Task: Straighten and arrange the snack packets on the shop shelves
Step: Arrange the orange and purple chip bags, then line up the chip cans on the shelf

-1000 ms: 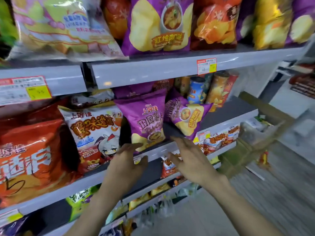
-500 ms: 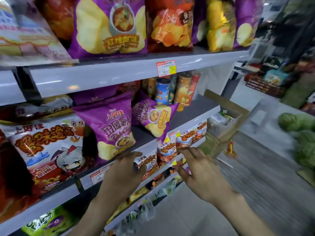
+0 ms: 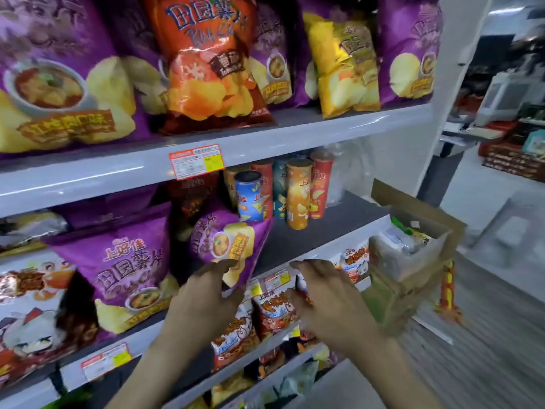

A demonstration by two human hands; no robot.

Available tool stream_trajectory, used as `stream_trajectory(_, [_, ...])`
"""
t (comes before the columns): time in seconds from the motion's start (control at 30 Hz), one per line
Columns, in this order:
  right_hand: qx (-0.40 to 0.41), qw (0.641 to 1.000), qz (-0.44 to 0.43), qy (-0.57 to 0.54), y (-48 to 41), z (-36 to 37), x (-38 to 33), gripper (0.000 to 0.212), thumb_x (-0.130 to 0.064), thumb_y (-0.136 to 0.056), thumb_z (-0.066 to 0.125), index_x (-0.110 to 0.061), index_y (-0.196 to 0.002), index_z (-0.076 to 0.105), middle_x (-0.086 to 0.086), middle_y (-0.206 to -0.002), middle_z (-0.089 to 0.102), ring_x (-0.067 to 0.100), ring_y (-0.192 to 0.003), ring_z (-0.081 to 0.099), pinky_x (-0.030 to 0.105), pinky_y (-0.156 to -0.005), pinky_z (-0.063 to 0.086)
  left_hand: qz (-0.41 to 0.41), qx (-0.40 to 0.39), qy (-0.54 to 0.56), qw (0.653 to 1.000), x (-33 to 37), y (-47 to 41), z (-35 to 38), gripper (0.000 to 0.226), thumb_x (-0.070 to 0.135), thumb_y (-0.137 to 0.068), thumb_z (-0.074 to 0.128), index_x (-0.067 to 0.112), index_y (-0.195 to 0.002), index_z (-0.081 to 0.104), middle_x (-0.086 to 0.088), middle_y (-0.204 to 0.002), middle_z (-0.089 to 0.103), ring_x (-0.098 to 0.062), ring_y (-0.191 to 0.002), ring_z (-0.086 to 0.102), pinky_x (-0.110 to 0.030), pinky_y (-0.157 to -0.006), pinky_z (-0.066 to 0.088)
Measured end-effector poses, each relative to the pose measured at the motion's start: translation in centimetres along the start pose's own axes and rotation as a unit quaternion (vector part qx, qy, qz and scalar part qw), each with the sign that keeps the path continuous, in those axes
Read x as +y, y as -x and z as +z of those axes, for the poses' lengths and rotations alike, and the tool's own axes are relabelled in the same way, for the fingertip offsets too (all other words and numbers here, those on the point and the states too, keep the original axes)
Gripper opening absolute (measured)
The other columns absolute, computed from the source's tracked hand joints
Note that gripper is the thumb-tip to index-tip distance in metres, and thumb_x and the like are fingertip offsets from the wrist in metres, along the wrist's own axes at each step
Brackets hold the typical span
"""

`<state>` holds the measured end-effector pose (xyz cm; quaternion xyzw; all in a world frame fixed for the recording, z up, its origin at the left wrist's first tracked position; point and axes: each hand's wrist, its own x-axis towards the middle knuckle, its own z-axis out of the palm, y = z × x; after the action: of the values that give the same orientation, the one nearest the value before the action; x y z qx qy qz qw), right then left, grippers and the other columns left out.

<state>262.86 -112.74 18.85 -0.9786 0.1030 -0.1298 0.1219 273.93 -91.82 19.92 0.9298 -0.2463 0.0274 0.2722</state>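
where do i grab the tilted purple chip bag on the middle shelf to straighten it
Grip the tilted small purple foil chip bag by its two side edges, coming from the open front of the grey shelf. It stands on one corner at the lip, above the left hand, so holding both sides should turn it upright.

The upper shelf carries upright chip bags. The middle shelf holds purple packets and standing crisp tubes.
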Motion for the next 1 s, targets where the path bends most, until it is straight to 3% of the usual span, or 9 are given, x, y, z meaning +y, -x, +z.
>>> stream_trajectory(0.27, [-0.008,1.0,0.004,-0.025,-2.8,-1.5,7.9,0.052,-0.052,-0.102,0.048,-0.032,-0.149,0.047,-0.006,-0.145,0.058,0.018,-0.136,0.049,0.045,-0.117,0.037,-0.015,0.016,-0.018,1.0,5.2,-1.5,3.8,0.054,0.049,-0.094,0.069,0.035,-0.145,0.055,0.009,-0.136,0.066,-0.028,-0.12,0.065,-0.041,-0.091,0.056])
stream_trajectory(0.43, [-0.016,1.0,-0.001,-0.025,-4.3,-1.0,9.6,0.051,-0.05,-0.102,0.05,-0.032,-0.15,0.045,-0.007,-0.146,0.057,0.018,-0.137,0.049,0.043,-0.117,0.037,-0.005,-0.004,0.016,1.0,7.5,-3.2,7.0,0.057,0.041,-0.097,0.07,0.031,-0.15,0.052,0.01,-0.145,0.061,-0.019,-0.132,0.059,-0.037,-0.1,0.052])
stream_trajectory(0.6, [-0.023,1.0,0.009,-0.014,-6.9,-0.5,11.4,0.05,-0.049,-0.1,0.052,-0.027,-0.144,0.051,-0.003,-0.138,0.063,0.021,-0.129,0.055,0.039,-0.104,0.044,0.006,-0.017,0.037,0.999,8.8,-7.5,10.2,0.062,0.04,-0.097,0.069,0.027,-0.154,0.049,0.002,-0.148,0.06,-0.022,-0.133,0.059,-0.036,-0.1,0.053])
stream_trajectory(0.7, [-0.019,0.999,0.022,0.015,-8.5,-0.9,12.4,0.048,-0.048,-0.103,0.051,-0.028,-0.147,0.048,-0.004,-0.144,0.057,0.021,-0.135,0.051,0.037,-0.105,0.035,-0.004,-0.023,0.043,0.999,9.3,-10.5,11.9,0.064,0.04,-0.097,0.068,0.027,-0.156,0.046,0.0,-0.148,0.058,-0.026,-0.133,0.059,-0.042,-0.101,0.054])
stream_trajectory(0.8, [-0.034,0.998,0.029,0.042,-10.6,-1.2,13.5,0.047,-0.048,-0.104,0.05,-0.03,-0.147,0.046,-0.002,-0.144,0.056,0.022,-0.133,0.051,0.036,-0.102,0.029,-0.003,-0.013,0.069,0.998,9.4,-12.9,13.5,0.054,0.034,-0.094,0.065,0.028,-0.146,0.054,-0.001,-0.133,0.065,-0.031,-0.117,0.067,-0.042,-0.088,0.058])
stream_trajectory(0.9, [-0.041,0.998,0.04,0.036,-13.3,-0.8,14.9,0.043,-0.045,-0.104,0.052,-0.028,-0.143,0.049,0.0,-0.137,0.059,0.024,-0.127,0.053,0.035,-0.098,0.039,-0.011,-0.013,0.1,0.995,9.3,-15.5,15.6,0.054,0.037,-0.09,0.062,0.026,-0.142,0.051,-0.005,-0.127,0.065,-0.036,-0.112,0.067,-0.048,-0.087,0.059])
stream_trajectory(1.0, [-0.035,0.999,0.04,0.0,-15.3,0.1,15.9,0.04,-0.042,-0.101,0.056,-0.029,-0.138,0.052,0.001,-0.13,0.063,0.026,-0.12,0.058,0.038,-0.096,0.047,-0.025,0.007,0.138,0.99,9.5,-17.7,17.3,0.071,0.03,-0.092,0.072,0.023,-0.155,0.04,-0.007,-0.139,0.056,-0.036,-0.123,0.06,-0.05,-0.095,0.055])
